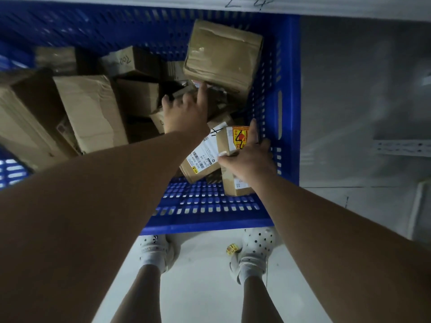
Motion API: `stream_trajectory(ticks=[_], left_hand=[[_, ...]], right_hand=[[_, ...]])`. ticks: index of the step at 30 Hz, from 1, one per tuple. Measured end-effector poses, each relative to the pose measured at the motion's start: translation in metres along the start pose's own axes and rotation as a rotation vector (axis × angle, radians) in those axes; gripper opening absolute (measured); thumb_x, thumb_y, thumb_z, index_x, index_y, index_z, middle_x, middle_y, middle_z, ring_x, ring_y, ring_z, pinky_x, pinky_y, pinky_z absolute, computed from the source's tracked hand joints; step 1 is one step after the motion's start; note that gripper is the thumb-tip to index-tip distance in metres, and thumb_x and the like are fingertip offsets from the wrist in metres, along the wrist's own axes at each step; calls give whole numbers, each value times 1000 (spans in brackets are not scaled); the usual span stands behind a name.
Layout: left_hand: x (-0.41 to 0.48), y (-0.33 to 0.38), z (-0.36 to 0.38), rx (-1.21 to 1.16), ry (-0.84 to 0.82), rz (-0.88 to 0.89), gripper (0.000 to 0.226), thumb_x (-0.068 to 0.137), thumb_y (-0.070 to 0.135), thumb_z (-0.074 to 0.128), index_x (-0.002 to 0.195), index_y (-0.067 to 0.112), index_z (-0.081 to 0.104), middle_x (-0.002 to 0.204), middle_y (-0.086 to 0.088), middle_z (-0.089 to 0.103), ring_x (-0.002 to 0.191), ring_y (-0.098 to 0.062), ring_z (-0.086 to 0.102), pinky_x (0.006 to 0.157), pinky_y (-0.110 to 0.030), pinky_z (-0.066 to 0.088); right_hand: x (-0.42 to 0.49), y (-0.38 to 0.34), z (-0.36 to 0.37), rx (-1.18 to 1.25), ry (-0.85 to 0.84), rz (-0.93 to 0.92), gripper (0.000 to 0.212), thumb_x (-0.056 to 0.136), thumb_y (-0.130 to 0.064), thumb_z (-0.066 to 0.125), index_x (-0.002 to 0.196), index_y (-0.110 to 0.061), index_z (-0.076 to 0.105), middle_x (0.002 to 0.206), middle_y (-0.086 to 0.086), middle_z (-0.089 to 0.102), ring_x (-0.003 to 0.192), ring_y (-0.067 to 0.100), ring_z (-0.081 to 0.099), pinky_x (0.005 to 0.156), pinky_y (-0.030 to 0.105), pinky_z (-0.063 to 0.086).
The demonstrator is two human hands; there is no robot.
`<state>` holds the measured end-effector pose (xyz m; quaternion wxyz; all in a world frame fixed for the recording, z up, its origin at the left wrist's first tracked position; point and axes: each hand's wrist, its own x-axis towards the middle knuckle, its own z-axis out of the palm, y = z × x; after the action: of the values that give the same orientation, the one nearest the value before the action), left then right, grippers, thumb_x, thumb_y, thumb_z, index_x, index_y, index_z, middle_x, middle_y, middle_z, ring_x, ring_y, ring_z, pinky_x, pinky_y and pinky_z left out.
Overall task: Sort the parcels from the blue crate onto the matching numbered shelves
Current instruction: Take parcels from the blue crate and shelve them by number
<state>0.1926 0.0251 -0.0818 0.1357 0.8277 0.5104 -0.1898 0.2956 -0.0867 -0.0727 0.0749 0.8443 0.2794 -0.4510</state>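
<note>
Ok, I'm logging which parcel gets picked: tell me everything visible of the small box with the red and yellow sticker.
The small box is brown cardboard with a red and yellow sticker carrying a black handwritten stroke on its top face. It is tilted inside the blue crate by its right wall, over other parcels. The right hand grips it, fingers curled round its near and right edges.

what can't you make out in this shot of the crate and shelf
Handwritten number on the white shelf edge: head view, cut off by the top edge.
Print on the white shipping label: head view, too small, partly covered by the small brown cardboard parcel with the red-and-yellow sticker in the right hand grip.
Cardboard parcels at the blue plastic crate left end: head view, dim, blurred, partly behind the left forearm.
</note>
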Motion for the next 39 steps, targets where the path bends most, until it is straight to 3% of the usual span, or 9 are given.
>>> stream_trajectory(ticks=[8, 13, 16, 19, 21, 24, 27, 33, 39], left_hand=[[-42, -46, -43, -620, 250, -76, 67, 86, 25, 60, 144, 13, 28, 133, -17, 47, 121, -30, 47, 104, -41, 36], [-70, -59, -85, -1191, 311, -474, 65, 89, 35, 58, 143, 24, 25, 128, -5, 56, 109, -18, 60, 93, -42, 52], [-86, -50, -108, -1562, 203, -724, 70, 92, 25, 60, 149, 27, 19, 138, -1, 47, 101, -12, 59, 81, -32, 58], [-106, -42, -126, -1934, -84, -643, 78, 90, 15, 59, 150, 34, 12, 130, -6, 52, 101, -21, 62, 79, -36, 57], [-126, -34, -141, -1992, -273, -499, 85, 86, 7, 60, 148, 40, 11, 118, -5, 61, 98, -24, 64, 82, -41, 54], [-156, -23, -167, -2032, -367, -358, 90, 75, -1, 67, 138, 47, 26, 128, -10, 56, 112, -32, 58, 78, -41, 54], [-175, -15, -199, -2012, -306, -372, 75, 80, -9, 62, 131, 36, 31, 127, -11, 53, 112, -31, 57, 75, -37, 55], [-192, -3, -249, -1978, -92, -457, 59, 81, 0, 67, 121, 26, 32, 115, -10, 58, 99, -26, 62, 86, -43, 52], [-216, 6, -297, -1997, -19, -330, 61, 81, -7, 63, 111, 39, 36, 116, -6, 56, 109, -26, 58, 93, -48, 51]], right_hand=[[-25, -12, -12, 258, 43, 58, 121, 72, -53, 76, 145, -46, -20, 147, 15, 22, 124, 38, 46, 96, 51, 49], [-50, -34, -37, 467, 34, 136, 121, 70, -49, 79, 146, -48, -15, 146, 14, 22, 119, 38, 50, 94, 52, 50], [-62, -36, -58, 649, 12, 210, 111, 79, -45, 76, 151, -42, -9, 151, 17, 19, 124, 38, 45, 84, 34, 44], [-81, -39, -77, 865, -3, 273, 106, 80, -48, 71, 152, -41, -7, 152, 15, 28, 110, 35, 49, 73, 33, 41], [-106, -46, -90, 907, 2, 294, 107, 75, -49, 71, 150, -45, -6, 148, 17, 34, 106, 34, 54, 70, 39, 50], [-144, -53, -110, 878, 8, 290, 105, 73, -49, 71, 149, -49, -2, 152, 19, 28, 123, 44, 48, 92, 55, 50], [-176, -56, -132, 868, 57, 270, 97, 80, -47, 70, 150, -47, 2, 151, 21, 21, 124, 46, 45, 78, 51, 55], [-219, -73, -179, 650, 260, 117, 111, 63, -73, 65, 143, -53, -11, 138, 20, 37, 120, 43, 45, 93, 60, 45], [-251, -82, -220, 855, 347, -45, 112, 72, -53, 71, 150, -41, -8, 144, 13, 40, 112, 33, 59, 88, 51, 54]])
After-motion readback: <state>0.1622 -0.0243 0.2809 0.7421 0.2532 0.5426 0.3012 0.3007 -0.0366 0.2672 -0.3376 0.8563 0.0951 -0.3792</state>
